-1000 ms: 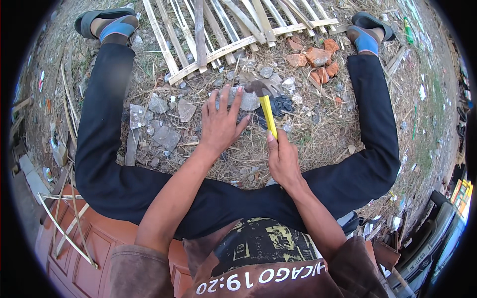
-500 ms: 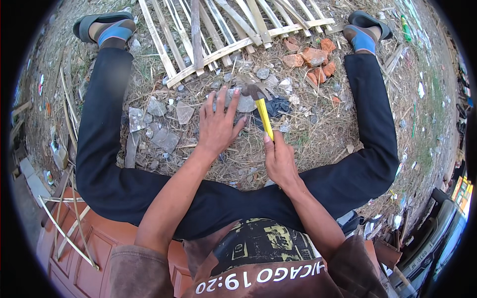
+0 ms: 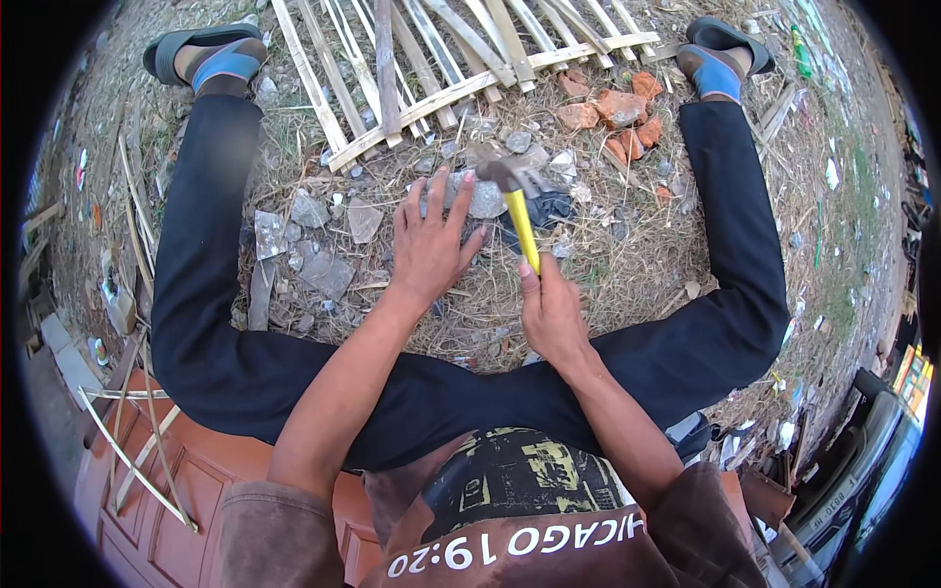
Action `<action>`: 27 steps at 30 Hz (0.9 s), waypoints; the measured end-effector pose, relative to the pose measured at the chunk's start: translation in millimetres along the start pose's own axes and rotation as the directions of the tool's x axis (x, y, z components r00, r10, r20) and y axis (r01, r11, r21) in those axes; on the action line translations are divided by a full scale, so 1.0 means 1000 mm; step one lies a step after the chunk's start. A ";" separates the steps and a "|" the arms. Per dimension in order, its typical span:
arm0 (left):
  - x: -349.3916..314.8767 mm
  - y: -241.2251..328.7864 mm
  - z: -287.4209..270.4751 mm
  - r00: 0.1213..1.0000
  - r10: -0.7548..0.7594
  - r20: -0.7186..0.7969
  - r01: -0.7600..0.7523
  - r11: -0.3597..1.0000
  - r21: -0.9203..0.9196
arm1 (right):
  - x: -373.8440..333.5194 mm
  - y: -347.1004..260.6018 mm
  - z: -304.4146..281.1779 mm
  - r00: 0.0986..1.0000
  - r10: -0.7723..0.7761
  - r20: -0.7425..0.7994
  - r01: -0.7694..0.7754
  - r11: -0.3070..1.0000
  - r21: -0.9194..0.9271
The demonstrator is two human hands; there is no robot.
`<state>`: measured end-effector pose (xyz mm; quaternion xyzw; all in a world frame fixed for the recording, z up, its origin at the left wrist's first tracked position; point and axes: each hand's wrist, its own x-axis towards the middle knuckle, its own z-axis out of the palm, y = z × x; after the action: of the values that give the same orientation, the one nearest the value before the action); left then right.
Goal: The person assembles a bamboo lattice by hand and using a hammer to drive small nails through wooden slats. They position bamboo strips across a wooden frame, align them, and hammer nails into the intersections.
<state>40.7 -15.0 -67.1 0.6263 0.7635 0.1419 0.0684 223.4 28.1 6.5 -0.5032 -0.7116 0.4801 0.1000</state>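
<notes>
A claw hammer with a yellow handle (image 3: 523, 233) is gripped in my right hand (image 3: 556, 312), whose fingers are closed round the lower end. Its dark metal head hangs over a grey stone (image 3: 487, 199) and looks slightly blurred. To the left of the hammer, my left hand (image 3: 428, 240) lies palm down with fingers spread, their tips at the stone's left side. Whether the fingertips press on the stone or only rest beside it, I cannot tell. Crumpled black plastic (image 3: 545, 212) lies just right of the stone, partly behind the handle.
A frame of wooden slats (image 3: 431, 103) lies ahead. Broken orange brick pieces (image 3: 621, 110) sit at its right end. Several grey stones (image 3: 326, 275) are scattered left of my hands on dry grass. My legs spread out on both sides, and a reddish-brown panelled door (image 3: 191, 490) is under me.
The hammer head has shifted slightly upward, with the handle tilting a little in my right hand. My left hand stays in place.
</notes>
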 end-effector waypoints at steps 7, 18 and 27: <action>0.001 -0.001 -0.001 1.000 0.005 0.003 -0.005 1.000 -0.012 | 0.011 -0.014 -0.018 0.995 -0.005 -0.103 0.011 0.999 0.054; 0.007 -0.002 -0.010 0.998 0.004 0.058 -0.005 1.000 0.007 | 0.062 0.023 -0.107 0.956 -0.064 -0.286 -0.078 0.886 -0.457; 0.005 -0.007 -0.011 0.998 0.020 0.059 -0.021 1.000 0.019 | 0.074 0.007 -0.057 0.854 -0.490 -0.174 0.370 0.808 -0.459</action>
<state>30.1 -13.2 -58.7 0.6386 0.7561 0.1164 0.0833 228.4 121.4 4.9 -0.4001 -0.8699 0.2073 0.2005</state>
